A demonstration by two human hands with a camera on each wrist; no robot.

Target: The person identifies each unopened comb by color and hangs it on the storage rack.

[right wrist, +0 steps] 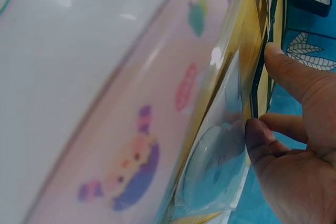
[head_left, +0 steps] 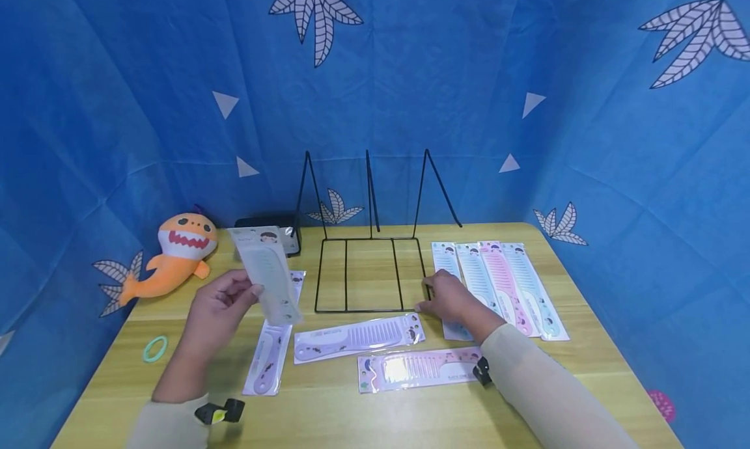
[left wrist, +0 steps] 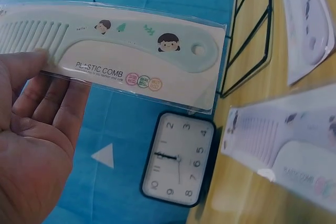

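Note:
My left hand (head_left: 219,309) pinches a packaged pale green comb (left wrist: 131,38) between thumb and fingers, raised above the table. In the head view only the pale side of that package shows. My right hand (head_left: 450,297) holds the front right corner of a black wire rack (head_left: 347,273), with thumb and fingertips at the wire (right wrist: 257,85). Below the left hand's package lies a packaged purple comb (head_left: 269,361), partly covered by it. Another purple comb (head_left: 360,338) lies in front of the rack. A packaged pink comb (head_left: 418,369) lies nearer, partly under the right sleeve.
Several packaged blue and pink combs (head_left: 498,286) lie side by side at the right. Behind the left hand stands a black-rimmed clock (left wrist: 178,158). An orange shark plush (head_left: 176,254) sits at the back left, with a green ring (head_left: 155,349) nearer. Blue cloth (head_left: 410,97) surrounds the table.

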